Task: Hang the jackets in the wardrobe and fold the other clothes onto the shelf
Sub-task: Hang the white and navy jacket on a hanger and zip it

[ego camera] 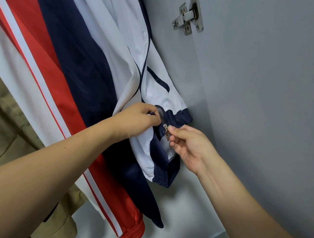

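Observation:
A white and navy jacket (125, 50) hangs in the wardrobe against the grey right wall. Its front zip is open down to the navy hem. My left hand (137, 121) pinches the left front edge at the hem, just beside the zip. My right hand (190, 144) pinches the small metal zip pull (166, 129) at the bottom of the other front edge. A red and white jacket (44, 88) hangs to the left of it, its red cuff low in view.
A khaki garment (1, 135) hangs at the far left. The grey wardrobe side wall (267, 107) carries a metal door hinge (188, 15) at the upper right. The pale wardrobe floor (182, 222) lies below the jackets.

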